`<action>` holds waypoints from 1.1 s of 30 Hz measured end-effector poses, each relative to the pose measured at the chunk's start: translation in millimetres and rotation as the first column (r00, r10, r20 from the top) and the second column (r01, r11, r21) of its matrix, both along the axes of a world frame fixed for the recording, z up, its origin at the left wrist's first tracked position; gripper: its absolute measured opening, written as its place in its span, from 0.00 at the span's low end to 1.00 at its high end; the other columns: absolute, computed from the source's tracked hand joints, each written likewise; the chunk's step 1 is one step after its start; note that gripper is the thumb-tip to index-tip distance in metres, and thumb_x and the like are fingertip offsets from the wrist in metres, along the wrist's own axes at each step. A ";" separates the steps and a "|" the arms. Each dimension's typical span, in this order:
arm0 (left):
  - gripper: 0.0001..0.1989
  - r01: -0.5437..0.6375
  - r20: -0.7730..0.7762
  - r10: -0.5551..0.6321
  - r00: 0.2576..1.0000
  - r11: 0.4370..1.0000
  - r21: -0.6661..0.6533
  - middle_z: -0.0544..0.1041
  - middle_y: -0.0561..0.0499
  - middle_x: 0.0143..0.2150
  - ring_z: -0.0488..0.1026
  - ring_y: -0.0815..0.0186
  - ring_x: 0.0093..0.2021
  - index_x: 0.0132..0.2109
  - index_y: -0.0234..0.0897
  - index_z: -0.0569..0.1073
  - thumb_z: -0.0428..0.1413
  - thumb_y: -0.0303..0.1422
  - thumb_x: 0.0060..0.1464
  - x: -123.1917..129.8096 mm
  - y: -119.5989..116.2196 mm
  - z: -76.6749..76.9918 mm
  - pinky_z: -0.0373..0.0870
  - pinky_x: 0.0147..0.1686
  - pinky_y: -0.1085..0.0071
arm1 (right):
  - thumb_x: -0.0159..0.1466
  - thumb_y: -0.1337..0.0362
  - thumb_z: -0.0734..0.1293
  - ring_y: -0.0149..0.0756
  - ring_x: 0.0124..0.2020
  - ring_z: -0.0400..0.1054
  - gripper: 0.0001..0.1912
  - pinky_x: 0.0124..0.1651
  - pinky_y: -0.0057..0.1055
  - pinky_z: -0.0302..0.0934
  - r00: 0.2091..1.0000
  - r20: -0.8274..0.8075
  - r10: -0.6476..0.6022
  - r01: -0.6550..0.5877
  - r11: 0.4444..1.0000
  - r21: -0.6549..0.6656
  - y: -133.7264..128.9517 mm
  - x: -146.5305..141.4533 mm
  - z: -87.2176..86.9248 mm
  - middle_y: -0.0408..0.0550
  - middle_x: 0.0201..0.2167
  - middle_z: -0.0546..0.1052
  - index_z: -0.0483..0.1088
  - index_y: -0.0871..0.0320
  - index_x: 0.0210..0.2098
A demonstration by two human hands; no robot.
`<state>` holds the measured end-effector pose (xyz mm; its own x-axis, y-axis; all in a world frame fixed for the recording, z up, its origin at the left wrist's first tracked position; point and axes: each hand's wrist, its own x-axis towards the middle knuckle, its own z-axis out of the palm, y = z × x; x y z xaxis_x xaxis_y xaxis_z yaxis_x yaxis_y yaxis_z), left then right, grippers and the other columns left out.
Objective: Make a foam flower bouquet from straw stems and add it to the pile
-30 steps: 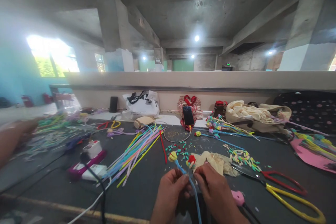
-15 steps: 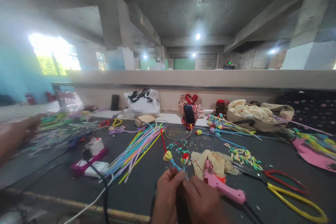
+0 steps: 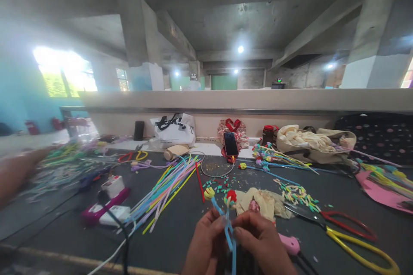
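Two blue pipe cleaner stems [image 3: 229,235] cross each other between my hands, their lower ends hanging down. One carries a yellow flower head [image 3: 209,193], the other a red flower head [image 3: 231,196] with a pale tip. My left hand [image 3: 204,242] pinches the stems at their crossing from the left. From the right, my right hand [image 3: 263,240] grips them between thumb and forefinger. Behind that hand lies a pink glue gun [image 3: 289,244], partly covered, on a beige glue-stained cloth [image 3: 267,200].
Loose colored pipe cleaners [image 3: 171,193] lie left of my hands, beside a power strip [image 3: 106,210]. Large scissors [image 3: 351,227] rest at right, near small cut pieces [image 3: 298,193]. A phone [image 3: 230,144] leans at the back. Another person's arm [image 3: 22,172] reaches in at far left.
My right hand has turned and shifted right, covering the middle of the glue gun. The crossed stems now show between my hands, and the red flower head stands more upright.
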<state>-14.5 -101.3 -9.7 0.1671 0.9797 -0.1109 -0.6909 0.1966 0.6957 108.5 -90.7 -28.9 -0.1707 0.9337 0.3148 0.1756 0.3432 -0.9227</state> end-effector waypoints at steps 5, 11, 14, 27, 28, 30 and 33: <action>0.12 -0.044 -0.096 0.047 0.994 0.999 0.024 0.71 0.53 0.19 0.66 0.72 0.17 0.26 0.32 0.71 0.63 0.31 0.31 -1.5 7.8 -12.0 0.61 0.19 0.77 | 0.53 0.62 0.64 0.28 0.18 0.61 0.07 0.20 0.22 0.55 0.995 -0.024 -0.099 0.100 0.994 0.037 -3.2 -1.6 -2.6 0.40 0.19 0.67 0.64 0.59 0.25; 0.08 -0.100 -0.184 0.118 0.976 0.989 0.108 0.71 0.54 0.21 0.66 0.74 0.21 0.26 0.32 0.72 0.61 0.30 0.35 -0.7 6.1 -4.9 0.62 0.24 0.79 | 0.53 0.70 0.62 0.32 0.28 0.65 0.12 0.29 0.26 0.60 0.825 0.378 -0.420 -0.059 0.601 0.797 -6.7 10.4 19.0 0.47 0.32 0.70 0.69 0.51 0.36; 0.10 -0.120 -0.185 0.137 0.973 0.988 0.099 0.71 0.55 0.20 0.65 0.74 0.20 0.26 0.33 0.71 0.62 0.32 0.33 1.1 9.7 -7.6 0.62 0.23 0.79 | 0.54 0.70 0.61 0.29 0.23 0.64 0.10 0.24 0.23 0.57 0.760 0.442 -0.476 -0.147 0.537 0.831 -7.7 9.8 25.3 0.43 0.23 0.70 0.70 0.51 0.33; 0.15 -0.070 -0.265 0.093 0.960 0.993 0.095 0.63 0.61 0.10 0.54 0.79 0.09 0.24 0.36 0.66 0.62 0.38 0.32 1.4 13.3 -14.6 0.50 0.10 0.82 | 0.56 0.69 0.62 0.30 0.26 0.68 0.06 0.29 0.23 0.62 0.852 0.365 -0.376 -0.118 0.542 0.832 -6.2 15.9 22.9 0.47 0.25 0.74 0.68 0.56 0.33; 0.15 -0.077 -0.254 0.099 0.962 0.993 0.094 0.63 0.61 0.10 0.53 0.78 0.09 0.24 0.36 0.66 0.62 0.38 0.32 1.8 12.6 -15.4 0.50 0.10 0.82 | 0.56 0.69 0.62 0.30 0.26 0.68 0.06 0.28 0.23 0.62 0.850 0.365 -0.379 -0.119 0.537 0.835 -6.4 15.9 22.3 0.47 0.24 0.74 0.68 0.56 0.33; 0.14 -0.078 -0.245 0.100 0.964 0.992 0.099 0.62 0.61 0.10 0.53 0.78 0.10 0.23 0.36 0.66 0.62 0.38 0.32 1.2 11.3 -16.8 0.50 0.11 0.82 | 0.56 0.70 0.63 0.30 0.26 0.68 0.06 0.29 0.24 0.61 0.834 0.372 -0.408 -0.123 0.519 0.846 -7.2 15.5 23.1 0.46 0.24 0.74 0.68 0.56 0.33; 0.13 -0.055 -0.307 0.095 0.947 0.989 0.137 0.63 0.60 0.12 0.54 0.78 0.13 0.22 0.34 0.67 0.62 0.36 0.32 -3.0 9.7 -16.8 0.50 0.14 0.81 | 0.56 0.70 0.62 0.31 0.27 0.66 0.06 0.32 0.27 0.61 0.801 0.391 -0.453 -0.136 0.499 0.856 -8.7 14.9 30.6 0.46 0.28 0.74 0.69 0.55 0.32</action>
<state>-17.5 -91.5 -26.5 0.0693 0.9974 -0.0219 -0.4447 0.0505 0.8942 123.5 -99.4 1.6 -0.4472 0.3107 0.8388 0.6322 0.7731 0.0507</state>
